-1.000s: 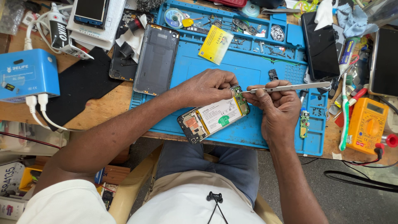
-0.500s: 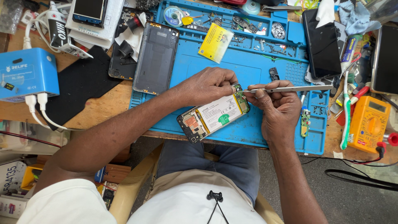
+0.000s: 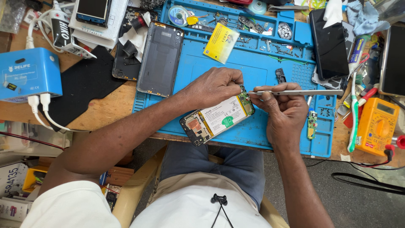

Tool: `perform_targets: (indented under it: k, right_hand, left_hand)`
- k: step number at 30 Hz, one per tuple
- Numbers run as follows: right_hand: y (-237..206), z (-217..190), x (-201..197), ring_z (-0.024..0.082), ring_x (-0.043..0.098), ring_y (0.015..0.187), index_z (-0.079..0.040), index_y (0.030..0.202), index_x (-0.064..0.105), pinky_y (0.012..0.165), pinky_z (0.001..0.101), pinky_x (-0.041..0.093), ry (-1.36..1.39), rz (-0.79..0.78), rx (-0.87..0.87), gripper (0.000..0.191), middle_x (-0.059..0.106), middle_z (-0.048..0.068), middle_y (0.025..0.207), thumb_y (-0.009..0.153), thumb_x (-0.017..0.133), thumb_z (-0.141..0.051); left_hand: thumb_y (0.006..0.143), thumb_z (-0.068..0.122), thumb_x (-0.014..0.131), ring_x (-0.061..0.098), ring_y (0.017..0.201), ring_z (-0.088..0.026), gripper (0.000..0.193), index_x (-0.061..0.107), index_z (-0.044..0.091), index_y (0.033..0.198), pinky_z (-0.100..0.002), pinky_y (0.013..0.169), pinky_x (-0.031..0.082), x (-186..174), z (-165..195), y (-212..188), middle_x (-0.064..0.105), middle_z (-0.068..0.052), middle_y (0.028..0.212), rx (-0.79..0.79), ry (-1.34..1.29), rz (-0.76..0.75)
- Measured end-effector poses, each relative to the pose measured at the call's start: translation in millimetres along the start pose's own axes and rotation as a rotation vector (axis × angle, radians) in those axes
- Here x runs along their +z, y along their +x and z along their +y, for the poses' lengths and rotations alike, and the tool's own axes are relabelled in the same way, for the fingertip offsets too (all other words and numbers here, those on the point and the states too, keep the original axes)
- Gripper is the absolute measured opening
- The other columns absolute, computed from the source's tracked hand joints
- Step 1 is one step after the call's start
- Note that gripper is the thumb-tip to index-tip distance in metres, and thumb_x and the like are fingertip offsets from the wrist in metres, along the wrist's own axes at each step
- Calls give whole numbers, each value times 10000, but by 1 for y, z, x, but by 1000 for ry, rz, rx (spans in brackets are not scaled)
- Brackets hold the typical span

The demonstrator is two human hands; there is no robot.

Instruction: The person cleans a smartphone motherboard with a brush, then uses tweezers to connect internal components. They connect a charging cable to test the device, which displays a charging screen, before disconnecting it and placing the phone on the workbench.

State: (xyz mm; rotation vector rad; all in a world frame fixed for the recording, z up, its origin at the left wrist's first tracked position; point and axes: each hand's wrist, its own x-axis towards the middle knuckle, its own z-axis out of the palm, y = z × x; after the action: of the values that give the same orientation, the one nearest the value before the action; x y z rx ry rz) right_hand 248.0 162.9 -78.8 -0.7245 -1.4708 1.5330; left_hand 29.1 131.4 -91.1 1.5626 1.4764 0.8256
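An opened phone point(image 3: 217, 119) lies tilted on the blue work mat point(image 3: 253, 71), its white battery and green circuit board showing. My left hand point(image 3: 213, 86) rests over the phone's upper end, fingertips on the board. My right hand point(image 3: 282, 107) grips metal tweezers point(image 3: 299, 92), held level, with the tips touching the board next to my left fingertips.
A grey phone back cover point(image 3: 160, 59) lies at the mat's left edge, a yellow card point(image 3: 220, 42) above the hands. Black phones point(image 3: 329, 44) and an orange multimeter point(image 3: 376, 126) sit on the right. A blue box point(image 3: 27, 74) with white cables stands left.
Both hands and the phone stay almost where they were; the tweezers keep their place at the board.
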Motion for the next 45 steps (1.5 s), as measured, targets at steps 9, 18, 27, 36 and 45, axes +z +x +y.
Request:
perform_targets:
  k: [9,18,27,36,45]
  right_hand:
    - [-11,-5,5,271,760,1092,-35,1141,467,940,379,633,-188,-10,-125,162,714,215,1118,1081,608,21]
    - [-18,-1,6,229,750,1114,-29,1150,478,925,299,663,-379,-29,-219,182,726,209,1165,1068,620,50]
    - [-17,1,4,243,753,1122,-26,1157,468,943,327,642,-367,-46,-236,170,725,205,1147,1084,602,48]
    - [-18,0,3,231,756,1110,-42,1162,471,887,288,651,-357,-27,-232,186,727,200,1168,1076,617,35]
    - [-17,1,5,215,763,1095,-40,1156,484,860,260,671,-444,-39,-265,180,741,194,1141,1074,632,23]
  left_hand:
    - [887,247,573,686,593,-125,237,704,54,929,-341,521,546,0,1,0,691,-58,670,10,-7,3]
    - [894,262,575,685,594,-122,240,706,62,917,-340,517,540,-1,1,0,695,-56,662,3,4,-5]
    - [901,241,580,660,564,-105,220,710,64,921,-325,482,517,1,-2,2,681,-47,636,3,-6,-5]
    - [904,238,576,665,568,-102,218,700,59,921,-316,489,526,0,-2,2,677,-34,636,21,-15,-6]
    - [891,240,579,651,554,-106,214,699,63,903,-328,483,510,-1,-2,2,674,-38,629,16,-5,-4]
